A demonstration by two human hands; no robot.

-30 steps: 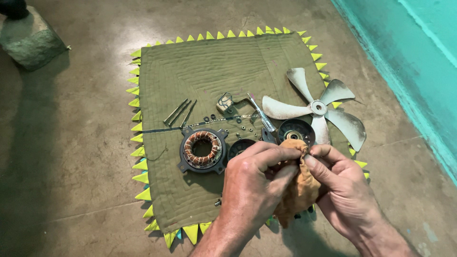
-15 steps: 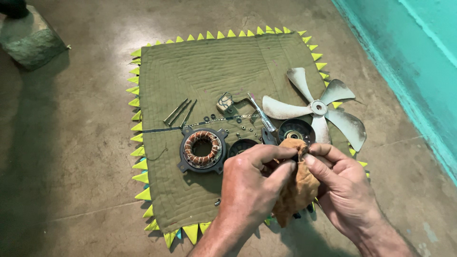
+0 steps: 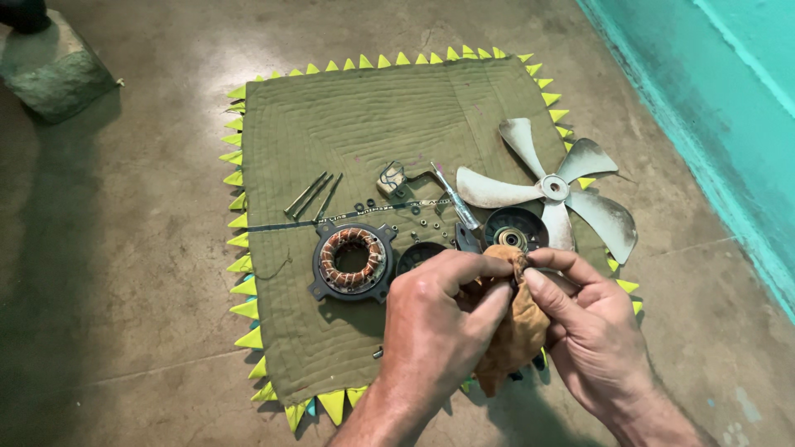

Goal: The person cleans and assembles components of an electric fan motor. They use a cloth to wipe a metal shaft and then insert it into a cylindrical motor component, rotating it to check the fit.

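Hands meet over the near right part of the green mat (image 3: 348,124). The left hand (image 3: 435,319) and the right hand (image 3: 592,327) both pinch a crumpled orange-brown rag (image 3: 513,331), fingers closed narrowly around its top, where something small seems wrapped inside; what it is cannot be told. The step looks like wiping a small part clean. Any next move would call for a firm pinch and a careful twist, so the hidden piece does not slip out onto the mat. Just beyond the hands lie a copper-wound motor coil (image 3: 352,261), a black round housing (image 3: 515,229), a screwdriver (image 3: 451,194) and loose bolts (image 3: 310,194). A dusty fan blade (image 3: 555,189) rests at the mat's right edge.
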